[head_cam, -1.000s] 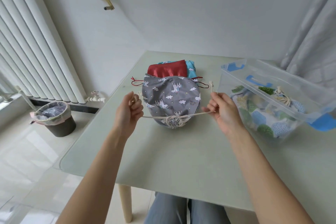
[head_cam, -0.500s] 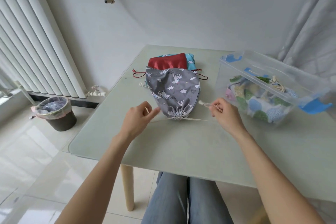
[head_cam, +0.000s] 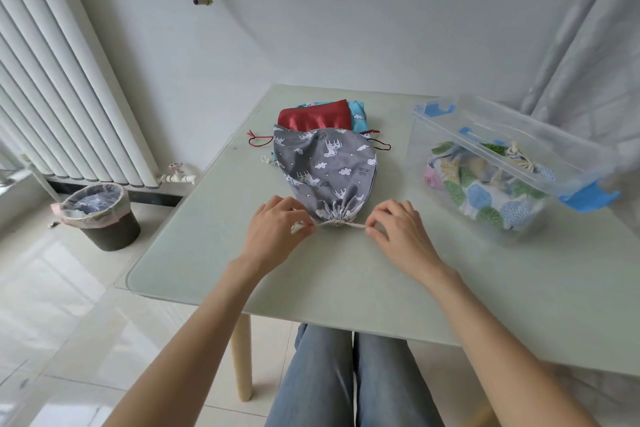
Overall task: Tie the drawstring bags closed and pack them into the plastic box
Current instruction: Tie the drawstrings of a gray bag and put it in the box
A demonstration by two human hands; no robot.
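Observation:
A grey drawstring bag (head_cam: 325, 172) printed with white animals and clouds lies on the pale green table (head_cam: 346, 274), its gathered mouth towards me. My left hand (head_cam: 273, 229) pinches the cream drawstring (head_cam: 341, 225) left of the mouth; my right hand (head_cam: 398, 232) pinches it on the right. The cord runs taut between them. Behind it lie a red bag (head_cam: 313, 118) and a turquoise bag (head_cam: 358, 116). At the right stands a clear plastic box (head_cam: 450, 135) with blue clips, holding a tied leaf-print bag (head_cam: 481, 196).
A dark waste bin (head_cam: 100, 215) with a liner stands on the floor at the left, beside a white radiator (head_cam: 52, 97). A curtain (head_cam: 595, 55) hangs at the right. My legs in jeans (head_cam: 346, 378) are under the table's near edge.
My hands have come closer together, right up to the bag's mouth, and hold the cord short on both sides. The bag now lies flat with its mouth cinched tight.

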